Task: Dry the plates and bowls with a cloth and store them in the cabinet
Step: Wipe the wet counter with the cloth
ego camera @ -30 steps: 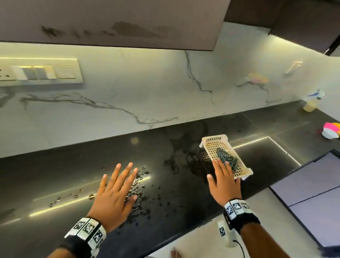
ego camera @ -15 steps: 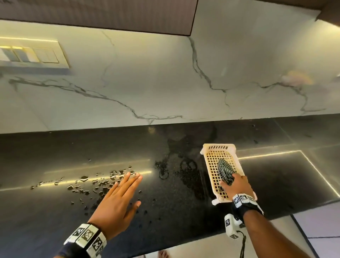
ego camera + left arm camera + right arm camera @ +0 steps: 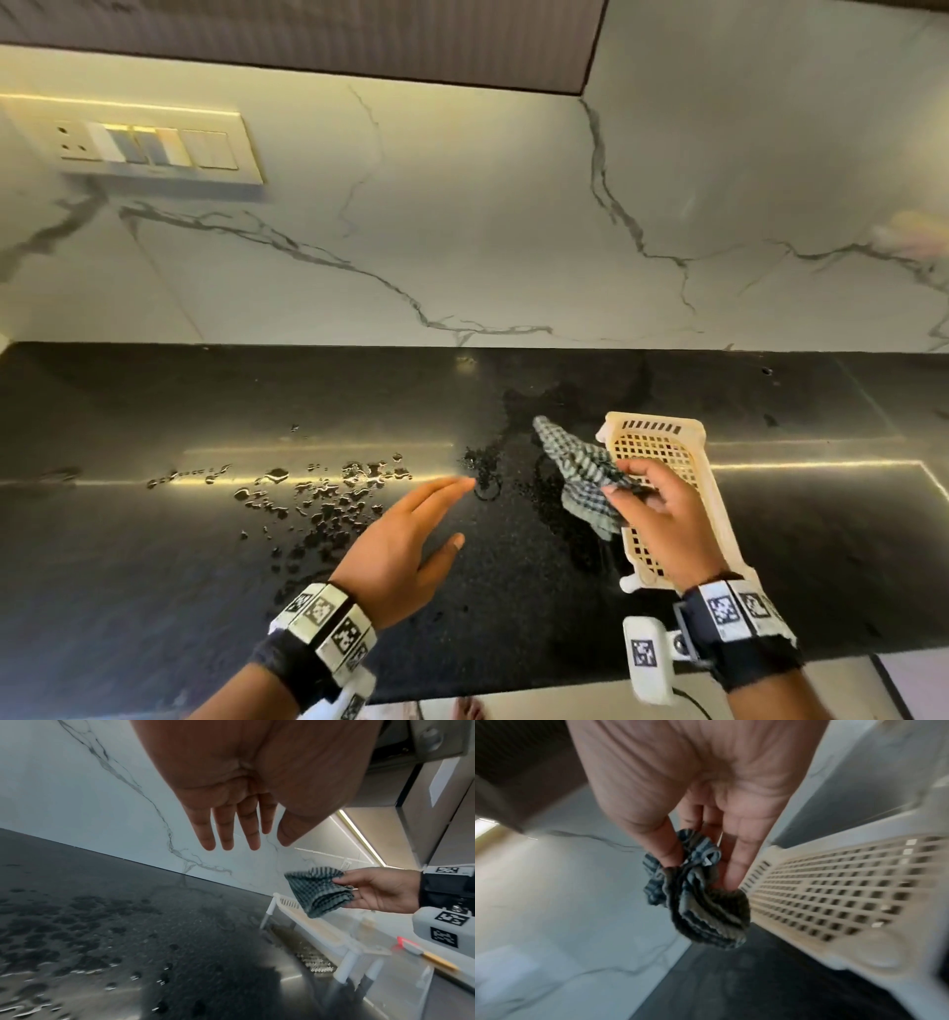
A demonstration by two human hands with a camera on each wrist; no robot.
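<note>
My right hand pinches the checked cloth between thumb and fingers; the cloth hangs clear of the black counter, just left of the perforated cream rack beneath my grip. My left hand hovers flat, fingers straight, beside water droplets.

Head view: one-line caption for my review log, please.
Right hand pinches a checked cloth above a cream slotted tray while the open left hand hovers over a wet black countertop.
</note>
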